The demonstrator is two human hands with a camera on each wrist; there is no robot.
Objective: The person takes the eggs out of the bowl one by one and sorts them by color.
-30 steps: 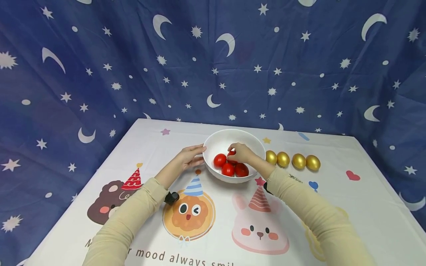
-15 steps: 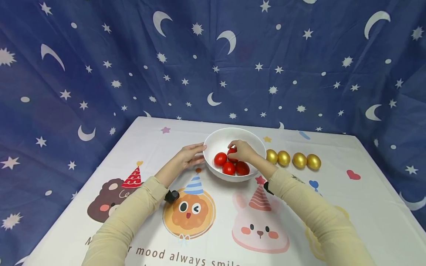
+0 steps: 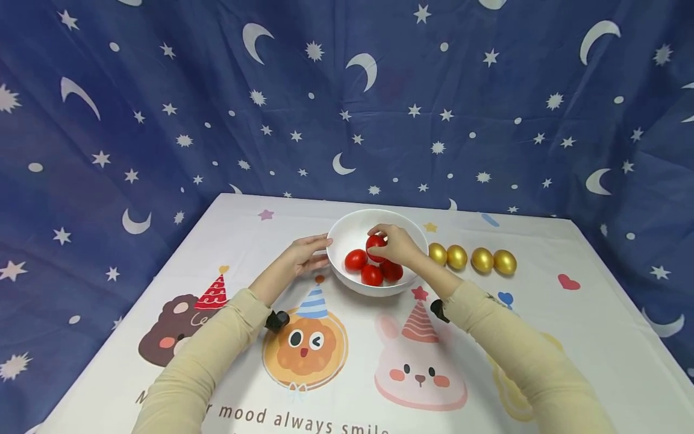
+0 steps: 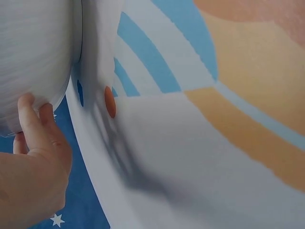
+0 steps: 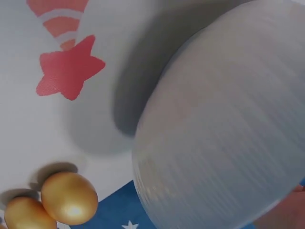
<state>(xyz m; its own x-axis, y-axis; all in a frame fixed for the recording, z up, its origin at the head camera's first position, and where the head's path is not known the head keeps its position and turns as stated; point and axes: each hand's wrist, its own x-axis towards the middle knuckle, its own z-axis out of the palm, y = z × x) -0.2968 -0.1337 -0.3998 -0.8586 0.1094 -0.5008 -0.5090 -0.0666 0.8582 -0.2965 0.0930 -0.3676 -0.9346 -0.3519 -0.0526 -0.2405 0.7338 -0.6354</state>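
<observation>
A white bowl [image 3: 347, 235] stands toward the back of the table with glossy red eggs inside. My right hand [image 3: 400, 246] reaches in over its right rim and grips one red egg [image 3: 374, 247] between thumb and fingers, raised slightly above the other three. Beneath it lie a red egg [image 3: 355, 260] on the left, another red egg [image 3: 372, 276] at the front and a third red egg [image 3: 391, 272] on the right. My left hand [image 3: 305, 255] touches the bowl's left side with extended fingers. The right wrist view shows mostly the bowl's outer wall [image 5: 224, 114].
Several gold eggs [image 3: 482, 260] line up right of the bowl, the nearest one close to its rim. A white cloth printed with cartoon figures covers the table [image 3: 596, 337]. Behind the table hangs a dark blue curtain [image 3: 303, 72] with moons and stars.
My right hand has lifted the gripped red egg slightly off the others in the bowl. The left hand stays against the bowl. The head view has shifted a little.
</observation>
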